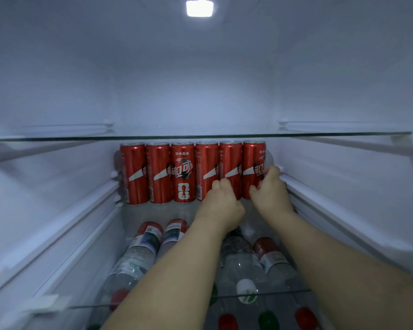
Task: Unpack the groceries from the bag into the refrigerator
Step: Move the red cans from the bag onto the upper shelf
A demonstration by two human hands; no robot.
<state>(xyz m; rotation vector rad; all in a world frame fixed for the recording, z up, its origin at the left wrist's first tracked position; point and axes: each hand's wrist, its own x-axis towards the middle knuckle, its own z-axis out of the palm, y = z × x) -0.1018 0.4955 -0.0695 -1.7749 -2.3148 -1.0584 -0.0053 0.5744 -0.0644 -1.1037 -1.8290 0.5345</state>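
Several red cola cans [183, 172] stand upright in a row against the back wall of the refrigerator, on a glass shelf [167, 210]. My right hand [271, 189] is wrapped round the lower part of the rightmost can [253, 156], next to the right wall. My left hand [222, 203] is curled on the base of the can beside it [230, 158], hiding its lower half. Both forearms reach in from the lower right. No bag is in view.
Another glass shelf [81, 137] runs across just above the can tops. Several water bottles [138, 253] lie on their sides on a level below, seen through the glass. A lamp [199, 8] shines in the ceiling. White side rails line both walls.
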